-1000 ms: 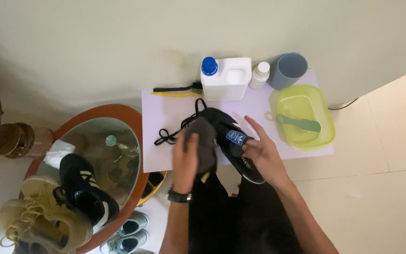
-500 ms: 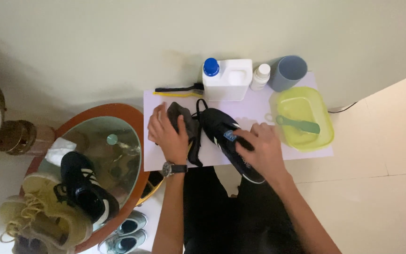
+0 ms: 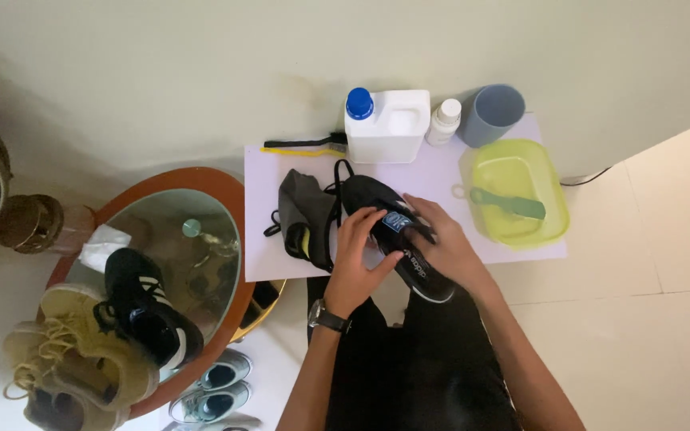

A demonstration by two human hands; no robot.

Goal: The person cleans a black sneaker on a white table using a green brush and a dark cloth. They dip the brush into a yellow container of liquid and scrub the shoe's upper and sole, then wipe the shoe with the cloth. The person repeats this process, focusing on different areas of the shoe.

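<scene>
Black low-top sneaker [image 3: 397,239] is held on the white paper sheet [image 3: 441,172] — left hand [image 3: 359,259] and right hand [image 3: 445,251] both clamped around it. Grey cloth [image 3: 301,211] lies just beside it.

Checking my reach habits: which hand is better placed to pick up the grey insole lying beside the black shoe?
Left, probably. The left hand rests on the black shoe on the side facing the grey insole, while the right hand grips the shoe's far side, away from it.
</scene>
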